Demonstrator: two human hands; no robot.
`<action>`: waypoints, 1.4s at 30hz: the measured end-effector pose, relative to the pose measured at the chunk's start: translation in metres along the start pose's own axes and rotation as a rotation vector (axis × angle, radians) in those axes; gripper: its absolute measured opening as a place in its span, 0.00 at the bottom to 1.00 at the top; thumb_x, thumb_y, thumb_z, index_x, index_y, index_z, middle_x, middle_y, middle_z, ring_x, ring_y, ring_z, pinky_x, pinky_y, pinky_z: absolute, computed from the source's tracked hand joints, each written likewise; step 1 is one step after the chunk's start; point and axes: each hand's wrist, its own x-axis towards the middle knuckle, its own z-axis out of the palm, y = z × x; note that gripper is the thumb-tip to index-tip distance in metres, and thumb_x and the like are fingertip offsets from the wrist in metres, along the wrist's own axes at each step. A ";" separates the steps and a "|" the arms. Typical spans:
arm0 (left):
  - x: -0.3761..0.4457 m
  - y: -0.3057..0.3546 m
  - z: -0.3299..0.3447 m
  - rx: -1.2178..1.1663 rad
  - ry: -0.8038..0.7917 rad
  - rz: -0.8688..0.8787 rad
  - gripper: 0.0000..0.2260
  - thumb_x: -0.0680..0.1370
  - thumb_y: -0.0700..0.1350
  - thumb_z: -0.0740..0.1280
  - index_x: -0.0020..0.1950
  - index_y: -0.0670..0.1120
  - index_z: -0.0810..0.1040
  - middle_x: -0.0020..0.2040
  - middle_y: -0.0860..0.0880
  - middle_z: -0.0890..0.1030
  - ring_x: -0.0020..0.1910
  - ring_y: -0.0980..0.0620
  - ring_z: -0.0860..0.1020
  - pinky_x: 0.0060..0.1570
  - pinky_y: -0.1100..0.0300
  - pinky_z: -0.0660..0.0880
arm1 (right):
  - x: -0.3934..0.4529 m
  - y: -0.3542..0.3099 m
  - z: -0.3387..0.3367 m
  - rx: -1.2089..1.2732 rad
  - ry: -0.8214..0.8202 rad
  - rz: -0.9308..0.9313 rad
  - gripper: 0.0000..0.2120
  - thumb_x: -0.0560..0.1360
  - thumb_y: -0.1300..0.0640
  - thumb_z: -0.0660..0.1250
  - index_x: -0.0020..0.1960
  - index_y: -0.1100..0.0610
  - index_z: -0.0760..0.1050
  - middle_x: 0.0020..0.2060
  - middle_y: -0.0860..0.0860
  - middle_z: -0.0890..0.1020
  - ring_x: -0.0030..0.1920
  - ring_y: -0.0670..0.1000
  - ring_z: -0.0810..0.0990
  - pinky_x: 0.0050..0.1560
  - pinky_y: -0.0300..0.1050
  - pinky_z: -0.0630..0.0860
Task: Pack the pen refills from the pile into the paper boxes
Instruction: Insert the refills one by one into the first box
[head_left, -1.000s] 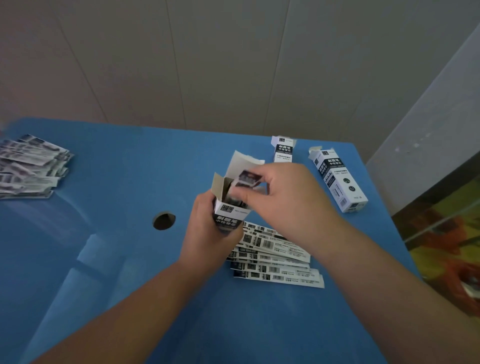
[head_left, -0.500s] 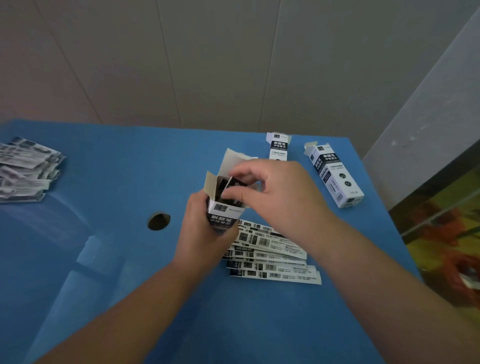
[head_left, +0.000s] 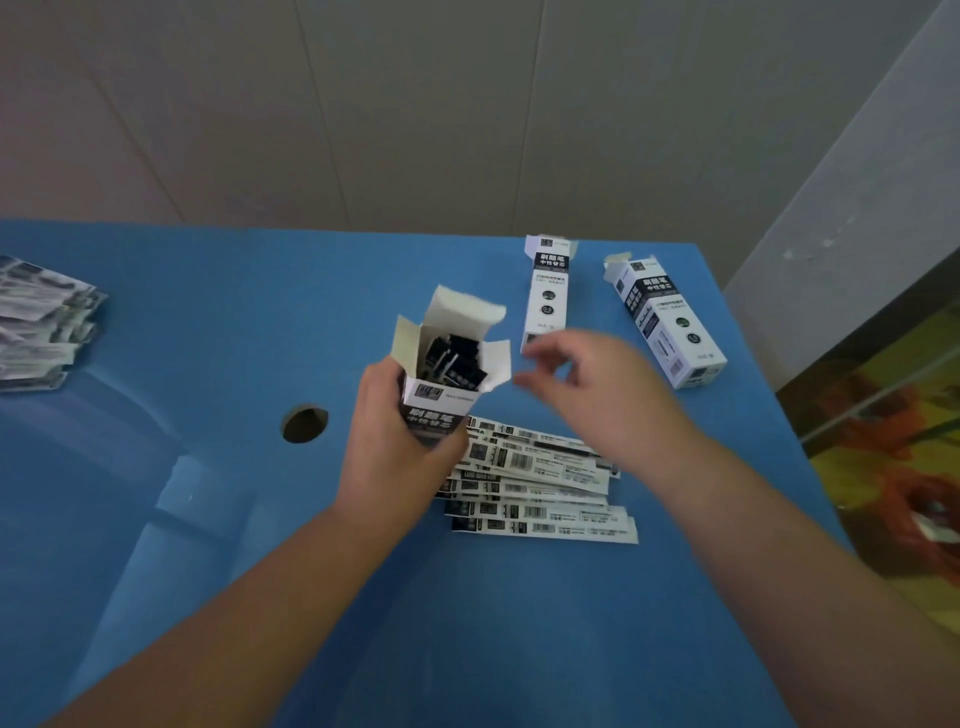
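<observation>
Gripping open box (head_left: 441, 395), left hand (head_left: 395, 447) hides its base, right hand (head_left: 597, 395) blurred

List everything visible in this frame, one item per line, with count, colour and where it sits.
open box: one, white and black, held upright over the table centre, flaps open, dark refill packs inside
closed boxes: two, white and black, lying at the far right, one nearer the centre, one by the edge
refill pile: several white-and-black packs, under the hands
flat stack: white and black, far left edge; count unclear
table: one, blue, with a round hole
left hand: gripping the open box
right hand: empty, fingers apart, right of the box
</observation>
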 end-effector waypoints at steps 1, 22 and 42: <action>0.000 0.000 0.000 0.007 0.001 0.005 0.23 0.66 0.53 0.73 0.53 0.73 0.67 0.51 0.52 0.77 0.49 0.52 0.80 0.43 0.57 0.78 | -0.002 0.008 0.004 -0.149 -0.151 0.039 0.17 0.74 0.38 0.71 0.59 0.44 0.79 0.47 0.37 0.81 0.41 0.38 0.77 0.44 0.42 0.71; -0.001 0.005 -0.005 -0.039 0.003 -0.041 0.20 0.67 0.54 0.74 0.52 0.70 0.68 0.51 0.49 0.78 0.48 0.51 0.81 0.44 0.57 0.80 | -0.007 0.025 0.025 -0.335 -0.362 0.106 0.11 0.77 0.46 0.69 0.42 0.52 0.81 0.34 0.49 0.81 0.36 0.50 0.79 0.33 0.44 0.72; -0.002 0.012 -0.004 -0.049 -0.022 -0.041 0.21 0.67 0.52 0.74 0.50 0.73 0.68 0.52 0.47 0.78 0.47 0.51 0.82 0.45 0.55 0.82 | 0.001 0.020 0.010 -0.484 -0.538 0.106 0.13 0.76 0.49 0.69 0.35 0.53 0.75 0.33 0.50 0.78 0.34 0.49 0.77 0.32 0.43 0.68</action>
